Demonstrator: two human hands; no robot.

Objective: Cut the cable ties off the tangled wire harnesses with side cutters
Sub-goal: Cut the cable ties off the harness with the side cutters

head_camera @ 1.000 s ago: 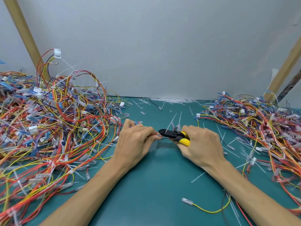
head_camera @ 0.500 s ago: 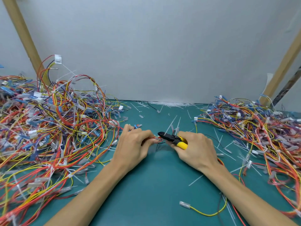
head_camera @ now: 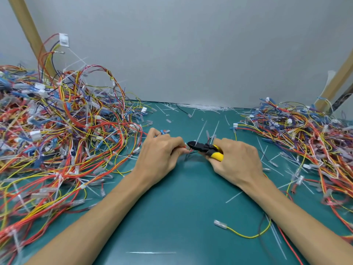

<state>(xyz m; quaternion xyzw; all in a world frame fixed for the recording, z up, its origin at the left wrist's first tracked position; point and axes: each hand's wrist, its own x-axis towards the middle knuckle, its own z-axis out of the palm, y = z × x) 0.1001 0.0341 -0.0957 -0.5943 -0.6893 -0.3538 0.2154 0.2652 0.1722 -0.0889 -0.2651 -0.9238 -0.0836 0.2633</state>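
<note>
At the middle of the green table [head_camera: 181, 207], the left hand [head_camera: 160, 155] pinches a thin bundle of red and black wires [head_camera: 185, 148] between curled fingers. The right hand [head_camera: 236, 161] is wrapped round the yellow handles of the side cutters [head_camera: 202, 148], whose black nose touches that bundle. A big harness heap [head_camera: 57, 131] sprawls along the left edge and a flatter heap [head_camera: 305, 134] along the right. White cut ties [head_camera: 206, 107] litter the back edge.

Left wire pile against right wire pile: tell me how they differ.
The left wire pile stands higher, with loops arching up against the wall; the right wire pile lies low and flat. The left wire pile also covers more of the green mat than the right wire pile. Both are tangles of red, yellow and blue wires with pale connectors.
</note>
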